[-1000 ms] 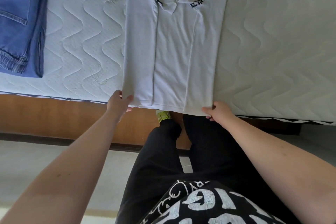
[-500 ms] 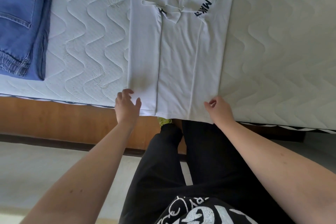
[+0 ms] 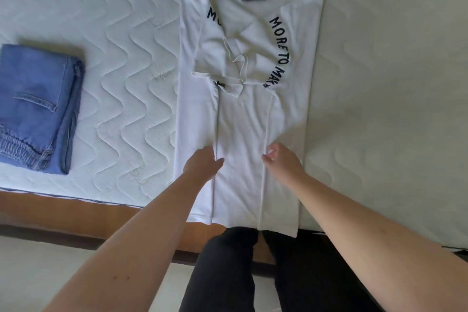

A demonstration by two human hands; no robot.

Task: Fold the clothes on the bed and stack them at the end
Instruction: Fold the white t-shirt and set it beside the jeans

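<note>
A white T-shirt (image 3: pixel 243 119) with black lettering lies lengthwise on the mattress, both sides and sleeves folded inward into a long strip. Its hem hangs slightly over the bed's near edge. My left hand (image 3: pixel 202 163) rests on the left folded flap about a third of the way up from the hem, fingers fairly straight. My right hand (image 3: pixel 282 159) rests on the right flap at the same height, fingers loosely curled on the cloth. Folded blue jeans (image 3: pixel 38 109) lie on the mattress at the left.
The white quilted mattress (image 3: pixel 379 83) stretches left and right of the shirt. A wooden bed frame (image 3: pixel 76 218) runs along the near edge, with pale floor below. My legs in black trousers (image 3: pixel 253 273) stand against the bed.
Both hands have left the shirt's hem corners and moved up onto the folded flaps. The view has shifted forward, so the whole shirt and its collar now show.
</note>
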